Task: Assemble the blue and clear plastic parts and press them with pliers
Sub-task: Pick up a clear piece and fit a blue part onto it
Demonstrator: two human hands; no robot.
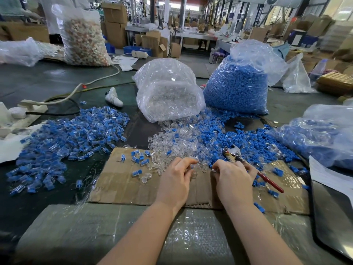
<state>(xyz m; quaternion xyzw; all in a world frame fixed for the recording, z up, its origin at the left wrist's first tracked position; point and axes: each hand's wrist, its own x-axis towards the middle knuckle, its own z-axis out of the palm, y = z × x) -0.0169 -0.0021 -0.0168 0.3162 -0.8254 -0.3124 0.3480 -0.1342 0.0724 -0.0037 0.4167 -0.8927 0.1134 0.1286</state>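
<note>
Assembly step, pressing not yet begun: left hand [174, 180] pinches a clear part [193, 174], right hand [232, 178] curls round pliers [248, 163] and pinches something small, loose blue parts [263, 142] just beyond; next, probably mating the halves squarely.

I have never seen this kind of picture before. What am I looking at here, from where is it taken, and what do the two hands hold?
There is no machine: a person works with bare hands, and one camera on the head looks forward and down. The left hand pinches a small clear plastic part; the right hand pinches another small piece and also holds the red-handled metal pliers. Both work over a flat brown cardboard sheet. To the left lies a pile of joined blue and clear pieces. Ahead lie loose clear plastic caps and loose blue plastic parts, behind them a transparent bag of clear parts and a transparent bag of blue parts.
</note>
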